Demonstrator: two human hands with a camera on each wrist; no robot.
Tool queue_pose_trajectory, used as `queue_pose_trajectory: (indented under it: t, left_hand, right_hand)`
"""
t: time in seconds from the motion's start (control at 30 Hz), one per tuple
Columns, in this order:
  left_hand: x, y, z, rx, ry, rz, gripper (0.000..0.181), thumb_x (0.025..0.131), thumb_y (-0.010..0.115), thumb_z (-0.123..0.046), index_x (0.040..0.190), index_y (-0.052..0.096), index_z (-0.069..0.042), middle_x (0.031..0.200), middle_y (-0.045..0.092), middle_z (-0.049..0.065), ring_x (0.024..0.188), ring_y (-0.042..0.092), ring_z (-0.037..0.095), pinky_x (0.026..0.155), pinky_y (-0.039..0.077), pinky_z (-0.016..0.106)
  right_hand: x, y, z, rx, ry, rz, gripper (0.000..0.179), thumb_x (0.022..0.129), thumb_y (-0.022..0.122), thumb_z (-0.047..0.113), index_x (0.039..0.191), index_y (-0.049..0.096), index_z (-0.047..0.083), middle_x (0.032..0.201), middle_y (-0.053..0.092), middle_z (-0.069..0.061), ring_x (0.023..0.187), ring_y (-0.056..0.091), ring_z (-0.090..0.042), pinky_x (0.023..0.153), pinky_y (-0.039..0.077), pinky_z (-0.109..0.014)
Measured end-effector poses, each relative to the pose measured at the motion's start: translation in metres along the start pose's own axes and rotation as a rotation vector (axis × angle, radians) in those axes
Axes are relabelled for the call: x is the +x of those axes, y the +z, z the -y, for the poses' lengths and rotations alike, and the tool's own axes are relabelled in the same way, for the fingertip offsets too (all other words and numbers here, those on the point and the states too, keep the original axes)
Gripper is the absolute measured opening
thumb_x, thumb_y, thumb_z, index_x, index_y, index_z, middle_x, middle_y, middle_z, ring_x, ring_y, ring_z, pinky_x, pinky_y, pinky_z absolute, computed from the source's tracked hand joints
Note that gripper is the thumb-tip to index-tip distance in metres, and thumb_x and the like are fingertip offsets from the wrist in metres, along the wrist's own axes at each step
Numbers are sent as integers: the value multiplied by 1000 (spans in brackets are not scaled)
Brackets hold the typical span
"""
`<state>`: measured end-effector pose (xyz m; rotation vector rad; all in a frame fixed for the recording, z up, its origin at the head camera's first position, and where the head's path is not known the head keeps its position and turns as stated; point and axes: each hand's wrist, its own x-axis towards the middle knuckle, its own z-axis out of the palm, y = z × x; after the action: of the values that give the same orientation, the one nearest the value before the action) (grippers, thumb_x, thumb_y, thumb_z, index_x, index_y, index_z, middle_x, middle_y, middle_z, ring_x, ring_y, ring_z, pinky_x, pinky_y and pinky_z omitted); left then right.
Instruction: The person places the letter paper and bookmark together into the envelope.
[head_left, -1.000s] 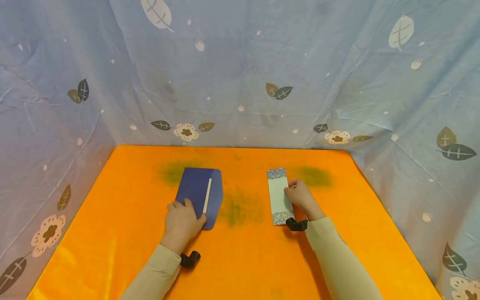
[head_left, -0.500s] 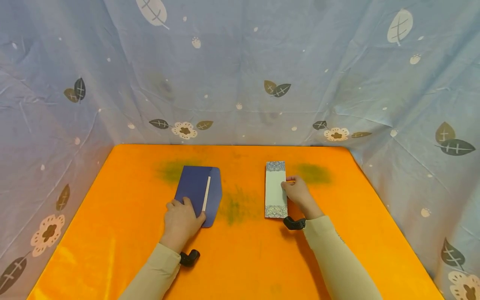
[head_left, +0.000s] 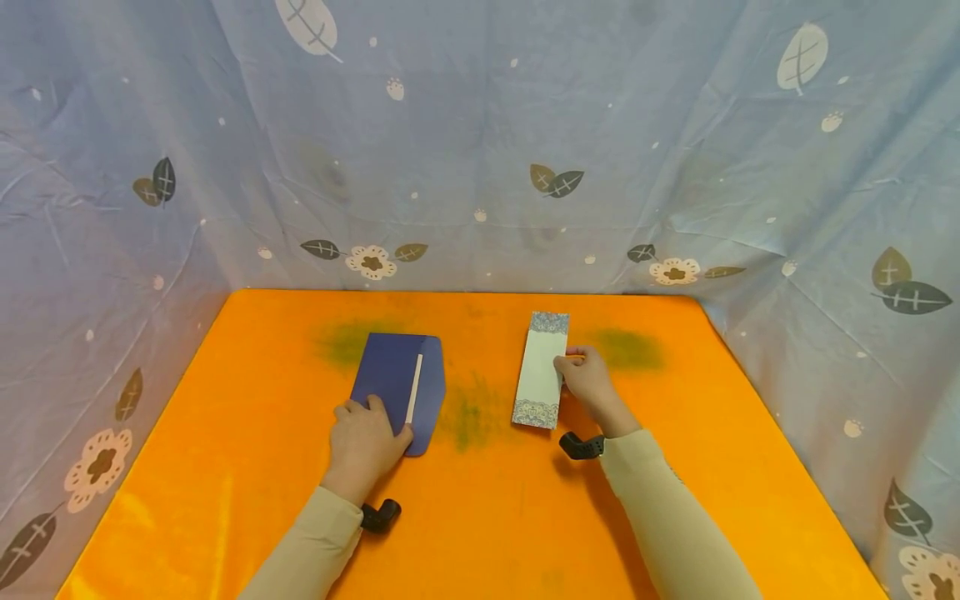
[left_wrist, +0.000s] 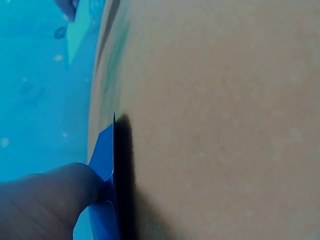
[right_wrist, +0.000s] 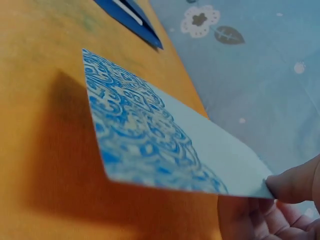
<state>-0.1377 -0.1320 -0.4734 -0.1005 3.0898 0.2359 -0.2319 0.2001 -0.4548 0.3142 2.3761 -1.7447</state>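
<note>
A dark blue envelope (head_left: 384, 364), its flap unfolded to the right and a pale strip along the fold, lies left of the middle. My left hand (head_left: 365, 439) grips its near left part, thumb by the fold; in the left wrist view the thumb (left_wrist: 75, 187) bears on the envelope (left_wrist: 105, 152), whose edge casts a shadow. To the right, my right hand (head_left: 591, 379) pinches the right edge of a pale card (head_left: 542, 364) with blue lace-like bands at both ends. The right wrist view shows this card (right_wrist: 215, 145) raised off the table, thumb above and fingers beneath.
An orange cloth with green smudges covers the table (head_left: 480, 517). Pale blue curtains (head_left: 480, 150) with leaf and flower prints stand behind and at both sides. Black wrist devices (head_left: 381, 517) sit at both sleeves.
My right hand has moved a little left and away from me with the card, whose near end has swung left. My left hand and the envelope stay in place.
</note>
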Motion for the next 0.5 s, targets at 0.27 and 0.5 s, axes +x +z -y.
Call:
queue_pose_trajectory:
  t: [0.27,0.5]
  left_hand:
    - [0,1,0,4,-2,9,87,87,58,-54,137,41,15,120,43,47,107,46,57,65,54,51]
    - [-1,1,-1,12,2,-22,87,86,61,-55,135,44,15,117,45,46,104,48,56,64,54,51]
  right_hand:
    - [1,12,5,42,-30,-6,43,98,56,22,132,38,1,119,57,-21,89,62,-31,76,52,-42]
    - [0,21,10,68,-46,17,44,99,55,23,132,36,1,121,56,-22,96,60,-34,84,50,-46]
